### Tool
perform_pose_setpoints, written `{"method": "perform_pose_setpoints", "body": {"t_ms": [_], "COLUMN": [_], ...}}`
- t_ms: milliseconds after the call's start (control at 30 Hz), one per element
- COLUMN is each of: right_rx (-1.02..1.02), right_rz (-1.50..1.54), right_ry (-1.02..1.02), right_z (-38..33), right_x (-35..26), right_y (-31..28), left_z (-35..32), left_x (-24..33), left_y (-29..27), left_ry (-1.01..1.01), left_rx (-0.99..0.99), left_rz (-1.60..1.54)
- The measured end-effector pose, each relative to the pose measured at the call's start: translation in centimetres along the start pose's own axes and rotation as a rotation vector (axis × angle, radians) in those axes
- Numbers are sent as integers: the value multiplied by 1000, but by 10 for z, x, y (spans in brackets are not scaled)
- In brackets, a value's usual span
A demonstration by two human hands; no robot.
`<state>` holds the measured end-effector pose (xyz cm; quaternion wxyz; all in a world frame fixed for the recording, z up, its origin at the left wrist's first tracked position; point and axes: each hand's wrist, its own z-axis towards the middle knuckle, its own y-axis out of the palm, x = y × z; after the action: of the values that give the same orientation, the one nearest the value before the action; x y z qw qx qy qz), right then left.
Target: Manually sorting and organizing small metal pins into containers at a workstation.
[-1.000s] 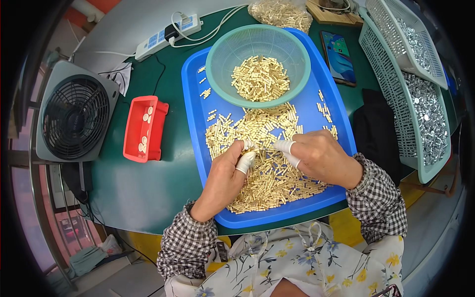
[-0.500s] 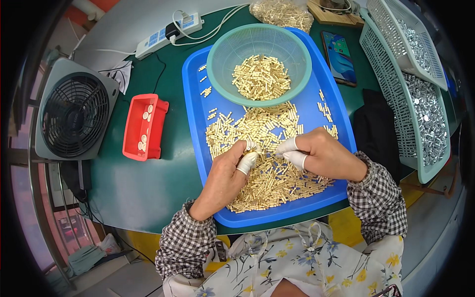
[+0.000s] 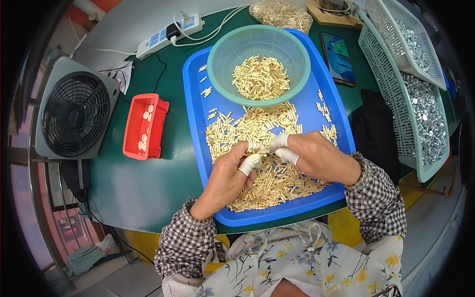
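Over a blue tray (image 3: 192, 109) strewn with small brass-coloured cylindrical pieces (image 3: 277, 190), my two hands meet with their fingertips nearly touching. Thumb and forefinger of my left hand (image 3: 226, 172) are closed on a small brass piece, mostly hidden by the white finger cots. My right hand (image 3: 320, 154), also in white finger cots, pinches from the right against that same spot. Whatever lies between its fingertips is too small or covered to name. A green mesh basket (image 3: 212, 74) sits at the tray's far end, holding a heap of similar brass pieces (image 3: 261, 77).
Left on the green table (image 3: 118, 193) are a red bin (image 3: 159, 126) with a few pale discs and a grey fan (image 3: 74, 114). A power strip (image 3: 148, 45), a bag of brass pieces (image 3: 284, 15) and a phone (image 3: 338, 59) lie behind. Baskets of silvery parts (image 3: 429, 121) stand right.
My right hand has moved left, bringing its pinched fingertips against those of my left hand. A thin thing visible earlier at the right fingertips is now hidden. My left hand has barely moved.
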<state>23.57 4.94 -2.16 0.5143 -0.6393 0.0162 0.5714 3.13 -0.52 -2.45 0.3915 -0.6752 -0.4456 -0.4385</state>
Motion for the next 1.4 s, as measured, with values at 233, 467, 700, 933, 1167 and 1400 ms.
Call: {"method": "perform_pose_setpoints", "body": {"t_ms": [233,467,700,933,1167,1400], "right_rx": [-133,40,161,152,111,74], "right_rz": [336,352,-58,-26,-66,-145], "right_ry": [200,225,-88,-25,-49,-65], "right_z": [1,-1,-1,2,5,5], "right_x": [-4,3,6,8,8,7], "right_y": [-13,-7,3,9,9,8], "left_z": [-3,1,2,2,1,3], "left_x": [-2,-5,-14,-17,-21,-22], "left_y": [4,1,-2,-5,-8,-8], "left_ry": [58,-22,96,204,154,193], "left_rx": [-34,26,106,137,134,142], "left_rz": [-162,-112,204,275,299,322]}}
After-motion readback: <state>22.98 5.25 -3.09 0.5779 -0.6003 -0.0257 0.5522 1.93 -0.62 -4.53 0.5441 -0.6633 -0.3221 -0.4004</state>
